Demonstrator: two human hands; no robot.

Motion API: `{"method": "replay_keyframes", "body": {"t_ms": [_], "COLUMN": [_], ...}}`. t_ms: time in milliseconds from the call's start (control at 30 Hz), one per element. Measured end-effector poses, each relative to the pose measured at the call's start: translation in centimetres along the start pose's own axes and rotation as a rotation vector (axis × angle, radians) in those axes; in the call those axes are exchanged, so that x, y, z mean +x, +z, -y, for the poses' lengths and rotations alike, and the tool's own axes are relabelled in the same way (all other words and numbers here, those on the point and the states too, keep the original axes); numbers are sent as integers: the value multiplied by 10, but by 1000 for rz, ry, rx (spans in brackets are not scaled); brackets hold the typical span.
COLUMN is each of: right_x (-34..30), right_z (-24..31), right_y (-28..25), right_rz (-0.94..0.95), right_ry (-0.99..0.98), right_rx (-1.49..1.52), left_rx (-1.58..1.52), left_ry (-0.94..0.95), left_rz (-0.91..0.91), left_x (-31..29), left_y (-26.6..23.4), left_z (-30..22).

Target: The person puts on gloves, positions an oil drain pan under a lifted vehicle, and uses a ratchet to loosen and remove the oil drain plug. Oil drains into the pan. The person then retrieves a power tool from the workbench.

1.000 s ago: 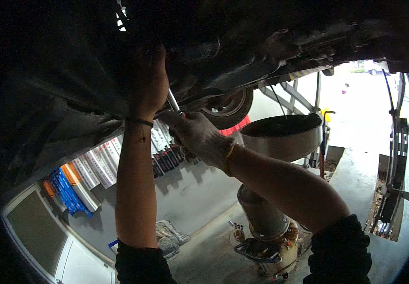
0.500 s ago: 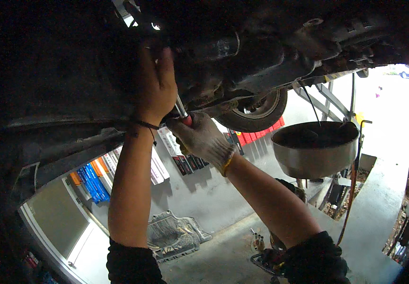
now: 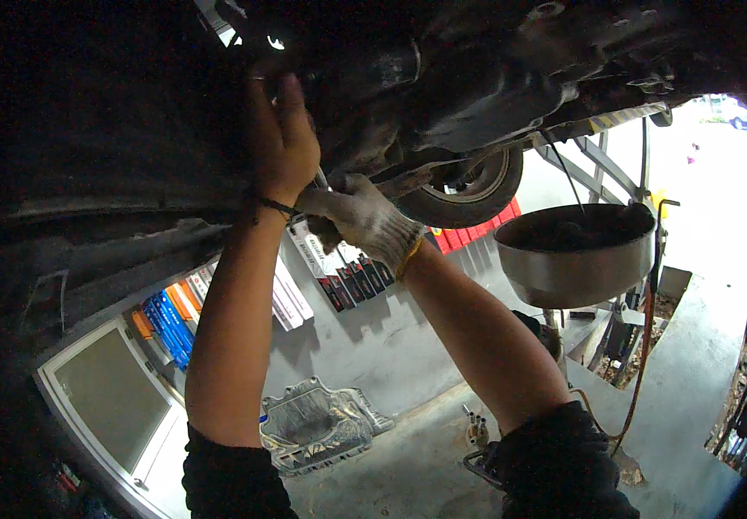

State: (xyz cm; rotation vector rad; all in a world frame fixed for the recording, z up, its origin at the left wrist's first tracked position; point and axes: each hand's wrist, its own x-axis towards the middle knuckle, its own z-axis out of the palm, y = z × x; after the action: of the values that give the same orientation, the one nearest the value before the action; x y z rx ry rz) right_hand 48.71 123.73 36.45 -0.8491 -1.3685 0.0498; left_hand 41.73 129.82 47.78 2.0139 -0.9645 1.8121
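Observation:
My bare left hand [image 3: 287, 157] reaches up into the dark underside of a raised vehicle [image 3: 477, 108]. Its thumb points upward; the fingertips vanish in shadow, so whatever they touch cannot be made out. Just below and to the right, my right hand [image 3: 363, 218], in a grey knitted work glove, is closed round a hand tool with a shiny metal shaft [image 3: 322, 180]. The shaft slants up behind my left hand, and its upper end is hidden. The glove covers the tool's handle.
A metal drain pan [image 3: 574, 270] on a stand is at the right, with a dark stream falling into it. Behind hangs a wheel [image 3: 469, 192]. Boxes [image 3: 170, 324] line the wall. A removed-looking panel [image 3: 322, 426] lies by the wall, near small tools [image 3: 475, 428].
My right hand has moved up closer to my left wrist, and the tool's red end, visible before, is now covered. The whole view has shifted slightly. My left hand stays raised.

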Motion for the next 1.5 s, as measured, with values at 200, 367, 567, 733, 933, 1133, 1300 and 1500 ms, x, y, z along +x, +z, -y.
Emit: {"method": "replay_keyframes", "body": {"t_ms": [200,367,567,733,933,1133,1300,1500], "right_x": [-11,-6,-10,-9,-2,6,6,-8], "right_z": [17,9,16,20,12,5,7,14], "right_y": [10,21,32,30,31,28,29,30], "right_rz": [-162,-247,-295,-260,-282,-250,-217,-197], "right_ry": [129,67,59,122,271,149,316,183], "right_rx": [-166,-187,-41,-309,-176,-497,-294,-438], "left_rx": [240,266,474,569,463,729,369,559], "left_ry": [101,-190,-202,-312,-348,-15,-430,-198], "left_rz": [-212,-225,-238,-217,-235,-208,-80,-51], "left_x": [0,-1,8,11,21,29,32,31], "left_y": [14,20,19,20,20,17,15,19], "left_z": [-31,-53,-53,-49,-29,3,6,-6]}}
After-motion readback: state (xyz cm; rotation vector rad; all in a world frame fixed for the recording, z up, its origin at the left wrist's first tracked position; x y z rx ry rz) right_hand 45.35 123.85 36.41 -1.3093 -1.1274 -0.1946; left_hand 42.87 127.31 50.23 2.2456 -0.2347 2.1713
